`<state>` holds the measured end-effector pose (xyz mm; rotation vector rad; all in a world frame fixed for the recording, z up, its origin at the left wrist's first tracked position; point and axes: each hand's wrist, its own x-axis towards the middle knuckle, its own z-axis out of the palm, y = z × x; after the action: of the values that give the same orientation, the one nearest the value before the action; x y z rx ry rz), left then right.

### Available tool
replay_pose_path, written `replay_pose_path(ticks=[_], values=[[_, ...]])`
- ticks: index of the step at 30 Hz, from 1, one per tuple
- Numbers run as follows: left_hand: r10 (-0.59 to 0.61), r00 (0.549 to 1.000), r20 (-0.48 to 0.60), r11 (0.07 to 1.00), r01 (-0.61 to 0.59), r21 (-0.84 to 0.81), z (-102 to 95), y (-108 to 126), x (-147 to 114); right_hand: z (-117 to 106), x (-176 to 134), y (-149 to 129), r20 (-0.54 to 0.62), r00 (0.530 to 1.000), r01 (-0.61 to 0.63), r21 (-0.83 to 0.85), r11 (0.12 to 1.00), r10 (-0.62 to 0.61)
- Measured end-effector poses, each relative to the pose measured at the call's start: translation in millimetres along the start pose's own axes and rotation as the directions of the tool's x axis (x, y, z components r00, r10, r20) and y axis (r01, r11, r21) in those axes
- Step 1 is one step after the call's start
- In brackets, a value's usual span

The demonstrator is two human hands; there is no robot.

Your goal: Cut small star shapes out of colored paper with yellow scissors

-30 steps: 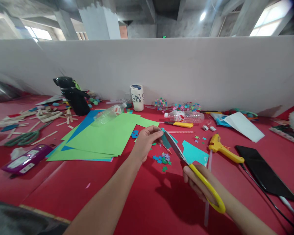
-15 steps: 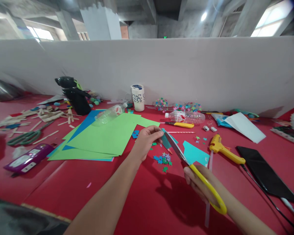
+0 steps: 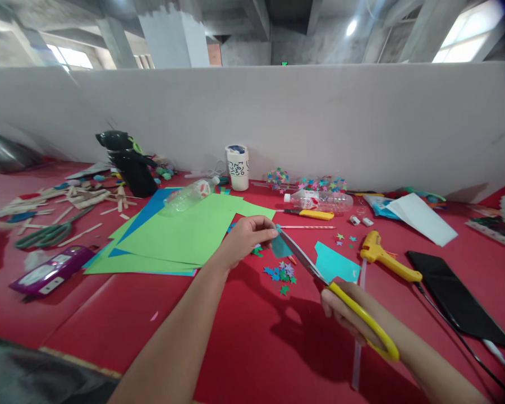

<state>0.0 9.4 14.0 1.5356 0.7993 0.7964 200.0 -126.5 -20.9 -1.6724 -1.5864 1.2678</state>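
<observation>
Between thumb and fingers, my left hand (image 3: 249,240) pinches a small piece of teal paper (image 3: 281,246) above the table. My right hand (image 3: 348,307) is closed round the yellow handles of a pair of scissors (image 3: 306,262). The scissors' blades point up and left, their tips touching the upper edge of the teal paper. Beneath the paper lies a little heap of blue, green and purple stars (image 3: 280,273). A larger cut piece of turquoise paper (image 3: 334,262) rests on the table just behind the scissors.
Green sheets (image 3: 172,230) are stacked at left centre, with a clear bottle (image 3: 189,195) on them. A yellow utility knife (image 3: 315,214) and another clear bottle (image 3: 320,200) lie behind my hands. To the right are a yellow glue gun (image 3: 389,259) and a black phone (image 3: 454,294).
My left hand has shifted slightly left with the teal paper. My right hand and the scissors' handles have moved a little right and the paper hangs at a different angle.
</observation>
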Motion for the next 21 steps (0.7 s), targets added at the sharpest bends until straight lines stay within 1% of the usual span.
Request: replay_pose_path(ticks=[5,9,14,21], values=[[0.004,1.0,0.03,0.999,-0.005,0.04,-3.2,1.3,-1.4,-0.2,-1.4,-3.8,-0.002,1.0,-0.002,-0.052,0.999,0.002],[0.001,0.999,0.045,0.998,-0.004,0.058,-4.7,0.9,-1.9,-0.7,0.1,-5.0,0.017,0.999,-0.035,-0.076,0.997,0.037],[-0.001,0.999,0.05,0.999,-0.001,0.053,-5.3,1.6,-2.0,-2.2,4.3,-4.3,0.005,0.997,-0.075,-0.125,0.989,0.076],[0.007,0.999,0.049,0.998,-0.01,0.057,-5.7,1.0,-2.2,-4.4,5.1,-1.8,-0.018,0.999,-0.037,-0.145,0.989,0.035]])
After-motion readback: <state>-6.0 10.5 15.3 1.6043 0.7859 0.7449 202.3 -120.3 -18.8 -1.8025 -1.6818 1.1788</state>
